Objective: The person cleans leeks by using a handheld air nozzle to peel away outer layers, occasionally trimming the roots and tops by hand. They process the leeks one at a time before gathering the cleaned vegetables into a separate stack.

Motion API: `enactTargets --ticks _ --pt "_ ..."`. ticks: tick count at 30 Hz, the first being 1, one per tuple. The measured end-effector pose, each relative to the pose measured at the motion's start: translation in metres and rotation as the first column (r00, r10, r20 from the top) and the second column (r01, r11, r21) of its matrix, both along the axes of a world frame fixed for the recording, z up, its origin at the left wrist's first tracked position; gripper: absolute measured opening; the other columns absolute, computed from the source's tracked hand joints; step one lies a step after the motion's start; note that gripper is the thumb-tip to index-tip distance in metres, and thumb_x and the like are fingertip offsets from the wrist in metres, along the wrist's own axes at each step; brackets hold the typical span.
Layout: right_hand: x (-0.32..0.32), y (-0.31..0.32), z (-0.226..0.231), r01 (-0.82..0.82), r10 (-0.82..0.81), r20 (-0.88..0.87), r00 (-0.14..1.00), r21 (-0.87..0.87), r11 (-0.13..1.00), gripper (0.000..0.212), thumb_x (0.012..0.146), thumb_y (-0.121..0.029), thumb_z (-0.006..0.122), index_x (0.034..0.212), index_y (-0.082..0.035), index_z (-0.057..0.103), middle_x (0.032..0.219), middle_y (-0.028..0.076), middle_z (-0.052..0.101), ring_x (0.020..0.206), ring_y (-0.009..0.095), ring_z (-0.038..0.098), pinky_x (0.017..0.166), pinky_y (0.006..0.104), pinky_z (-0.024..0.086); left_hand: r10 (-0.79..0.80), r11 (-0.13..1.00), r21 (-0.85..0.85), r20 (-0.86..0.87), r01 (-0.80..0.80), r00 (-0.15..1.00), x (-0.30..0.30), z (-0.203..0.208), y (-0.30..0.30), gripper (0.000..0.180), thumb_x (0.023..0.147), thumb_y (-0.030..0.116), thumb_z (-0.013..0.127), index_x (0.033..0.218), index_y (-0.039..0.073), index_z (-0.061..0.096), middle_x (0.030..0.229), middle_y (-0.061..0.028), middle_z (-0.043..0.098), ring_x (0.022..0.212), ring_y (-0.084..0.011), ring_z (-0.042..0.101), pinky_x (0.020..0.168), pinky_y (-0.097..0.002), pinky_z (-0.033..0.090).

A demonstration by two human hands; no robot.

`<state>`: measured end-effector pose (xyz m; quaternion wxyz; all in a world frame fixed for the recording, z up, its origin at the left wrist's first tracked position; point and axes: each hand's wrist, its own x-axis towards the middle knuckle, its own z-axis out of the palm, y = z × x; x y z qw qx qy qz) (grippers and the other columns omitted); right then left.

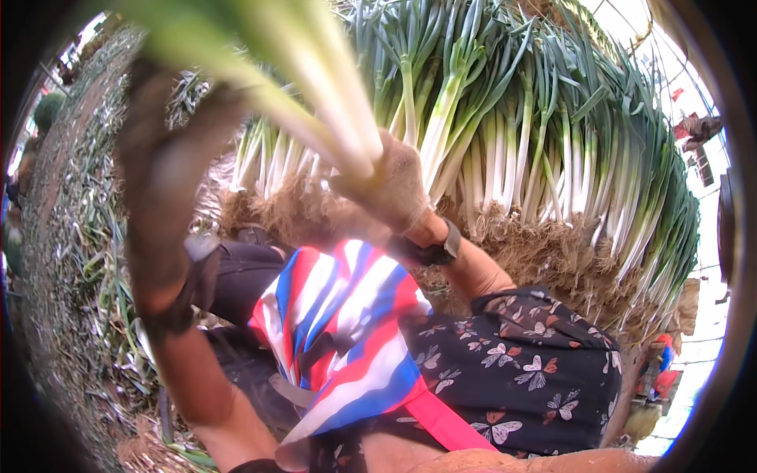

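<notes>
My right hand (394,183), in a dusty work glove, is closed round the white lower end of a couple of green onions (335,87). Their pale stalks slant up toward the top left, where the leaves blur. On the left, my gloved left hand (175,146) is raised beside those leaves. Motion smears its fingers, so whether it touches them is unclear. A striped red, white and blue cloth (347,331) lies over my lap.
Beyond my hands stands a long, thick row of green onions (544,134), leaves upward, with brown tangled roots (544,248) facing me. Cut leaves and scraps (79,260) litter the ground at left. Red and blue items (661,366) sit at the far right.
</notes>
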<state>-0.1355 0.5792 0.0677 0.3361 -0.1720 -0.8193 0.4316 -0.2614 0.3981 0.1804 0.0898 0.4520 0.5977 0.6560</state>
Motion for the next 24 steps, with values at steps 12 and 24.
enactTargets --ticks 12,24 --pt "-0.092 0.139 -0.158 0.582 -0.198 0.554 0.808 -0.7 0.414 0.029 0.075 -0.02 0.071 0.089 0.004 0.066 0.082 0.015 0.066 0.067 0.025 0.063 0.062 0.0387 0.052 0.034 0.849 -0.286 -0.809 -0.443 0.587 0.05 -0.129 -0.08 0.029 0.068 0.0 0.073 0.096 0.004 0.065 0.117 -0.0153 0.054 0.11 -0.0337 0.055 0.092 -0.0416 0.046" --pt "-0.121 0.183 -0.251 -0.054 -0.006 0.57 0.822 0.089 0.995 0.037 0.09 -0.018 0.049 0.124 -0.005 0.057 0.113 0.014 0.064 0.099 0.024 0.061 0.088 0.0354 0.048 0.95 0.308 -0.642 0.169 -0.702 0.263 0.184 -0.117 -0.283 0.033 0.079 0.002 0.063 0.11 -0.007 0.059 0.113 -0.0142 0.06 0.106 -0.0234 0.056 0.093 -0.0337 0.043"
